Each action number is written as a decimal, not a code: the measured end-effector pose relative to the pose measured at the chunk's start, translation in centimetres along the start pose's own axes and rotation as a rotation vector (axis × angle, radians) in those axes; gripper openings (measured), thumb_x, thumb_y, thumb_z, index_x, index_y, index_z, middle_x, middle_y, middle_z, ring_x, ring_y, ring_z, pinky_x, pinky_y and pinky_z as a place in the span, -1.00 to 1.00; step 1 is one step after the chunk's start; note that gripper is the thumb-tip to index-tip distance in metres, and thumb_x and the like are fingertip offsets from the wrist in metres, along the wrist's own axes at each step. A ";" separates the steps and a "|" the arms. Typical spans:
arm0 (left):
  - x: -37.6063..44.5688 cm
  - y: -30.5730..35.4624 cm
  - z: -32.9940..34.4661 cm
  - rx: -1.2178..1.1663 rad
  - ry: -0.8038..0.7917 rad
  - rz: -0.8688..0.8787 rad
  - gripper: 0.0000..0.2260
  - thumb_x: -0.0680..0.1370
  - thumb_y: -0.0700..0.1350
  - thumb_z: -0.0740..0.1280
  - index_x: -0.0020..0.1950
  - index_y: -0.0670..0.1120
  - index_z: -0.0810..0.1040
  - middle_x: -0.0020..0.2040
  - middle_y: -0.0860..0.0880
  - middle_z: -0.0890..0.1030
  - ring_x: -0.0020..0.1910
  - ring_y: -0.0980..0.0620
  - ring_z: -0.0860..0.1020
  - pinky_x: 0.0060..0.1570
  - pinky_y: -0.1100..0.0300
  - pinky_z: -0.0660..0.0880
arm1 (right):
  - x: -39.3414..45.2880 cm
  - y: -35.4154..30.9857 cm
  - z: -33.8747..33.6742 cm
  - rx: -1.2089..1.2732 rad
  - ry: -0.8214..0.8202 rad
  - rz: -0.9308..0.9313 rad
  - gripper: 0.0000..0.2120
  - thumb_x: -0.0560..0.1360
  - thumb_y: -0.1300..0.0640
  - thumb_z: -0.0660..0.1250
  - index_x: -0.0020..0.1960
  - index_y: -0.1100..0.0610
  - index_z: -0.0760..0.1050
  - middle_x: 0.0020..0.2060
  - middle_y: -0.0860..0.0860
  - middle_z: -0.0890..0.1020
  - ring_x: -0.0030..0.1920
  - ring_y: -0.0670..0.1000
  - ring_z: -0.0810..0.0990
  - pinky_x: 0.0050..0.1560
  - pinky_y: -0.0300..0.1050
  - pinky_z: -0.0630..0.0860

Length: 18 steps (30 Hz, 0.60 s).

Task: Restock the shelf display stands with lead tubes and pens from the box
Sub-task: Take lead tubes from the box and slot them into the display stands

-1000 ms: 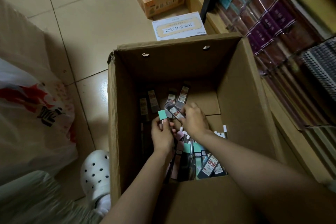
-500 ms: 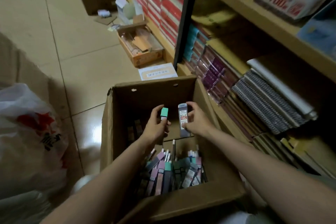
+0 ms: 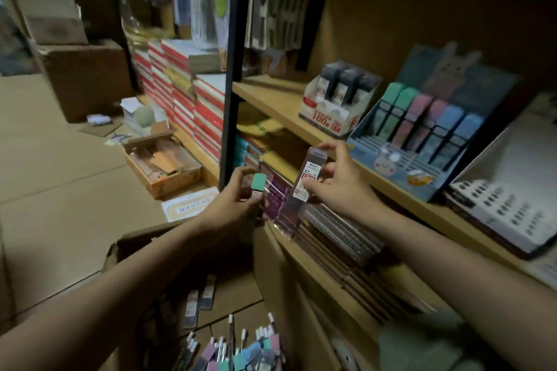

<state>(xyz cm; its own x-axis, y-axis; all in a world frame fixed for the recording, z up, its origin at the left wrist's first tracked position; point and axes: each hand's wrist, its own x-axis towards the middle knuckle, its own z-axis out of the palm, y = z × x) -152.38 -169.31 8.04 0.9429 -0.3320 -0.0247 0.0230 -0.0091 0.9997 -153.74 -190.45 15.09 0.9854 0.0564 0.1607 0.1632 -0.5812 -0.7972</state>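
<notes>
shelf [image 3: 272, 93]: wooden, runs along the right side, loaded with stock. box [image 3: 235, 286]: open cardboard, on the floor below the hands, against the shelf front; packs and pens [image 3: 238, 343] lie loose on its bottom. blue stand [image 3: 419, 132]: on the shelf board, tilted back, rows filled with green, pink and blue tubes. white stand [image 3: 337, 108]: just left of the blue one, three dark tubes upright in it. right hand [image 3: 334, 187]: fingers clamped on a clear lead pack [image 3: 307, 178], thumb low, forefinger at its top, held upright in front of the shelf edge, near the blue stand, not touching it. left hand [image 3: 238, 205]: curled round a green-capped tube [image 3: 258, 187], cap up, beside the pack.
</notes>
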 end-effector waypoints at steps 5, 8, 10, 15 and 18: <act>2.7 3.6 1.2 -0.086 -0.066 0.097 -0.65 0.61 -0.18 0.25 0.24 0.25 0.33 -0.05 -0.07 0.67 -0.08 -0.02 0.69 -0.20 0.12 0.62 | 1.6 -3.9 -5.4 -0.266 0.163 -0.138 -0.50 0.47 0.15 0.46 0.18 -0.18 0.23 -0.11 -0.10 0.63 -0.14 -0.15 0.66 -0.10 -0.09 0.64; 4.3 5.6 1.4 -0.159 -0.052 0.162 -0.62 0.61 -0.21 0.24 0.27 0.22 0.32 -0.06 -0.07 0.67 -0.06 -0.04 0.68 -0.21 0.18 0.60 | 3.3 -6.1 -8.6 -0.331 0.248 -0.193 -0.49 0.44 0.17 0.49 0.17 -0.10 0.23 -0.11 -0.11 0.60 -0.12 -0.13 0.66 -0.17 -0.18 0.65; 5.2 6.4 1.1 -0.206 -0.032 0.194 -0.61 0.61 -0.24 0.24 0.30 0.17 0.29 -0.06 -0.08 0.68 -0.03 -0.06 0.67 -0.14 0.13 0.61 | 4.6 -7.1 -10.2 -0.386 0.324 -0.218 -0.47 0.41 0.15 0.52 0.15 -0.08 0.23 -0.11 -0.13 0.58 -0.12 -0.16 0.64 -0.23 -0.26 0.61; 6.6 8.0 1.0 -0.236 0.019 0.215 -0.62 0.62 -0.23 0.24 0.31 0.15 0.26 -0.07 -0.01 0.71 0.03 0.08 0.65 0.06 0.02 0.50 | 8.5 -7.6 -12.3 -0.469 0.441 -0.233 -0.49 0.40 0.16 0.54 0.13 0.00 0.25 -0.08 -0.03 0.58 -0.13 -0.14 0.61 -0.24 -0.32 0.54; 6.9 8.7 1.6 -0.237 0.029 0.213 -0.62 0.63 -0.23 0.22 0.32 0.16 0.26 -0.05 0.00 0.71 0.10 0.07 0.62 0.16 -0.04 0.46 | 10.9 -7.1 -11.6 -0.498 0.470 -0.220 -0.51 0.40 0.21 0.53 0.12 0.05 0.26 -0.11 -0.09 0.52 -0.16 -0.25 0.52 -0.33 -0.43 0.44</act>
<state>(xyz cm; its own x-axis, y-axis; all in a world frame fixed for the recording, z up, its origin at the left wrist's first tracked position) -146.17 -173.18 16.55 0.9440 -0.2755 0.1817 -0.1024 0.2788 0.9549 -144.71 -195.10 29.30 0.7885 -0.0757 0.6103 0.2038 -0.9041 -0.3755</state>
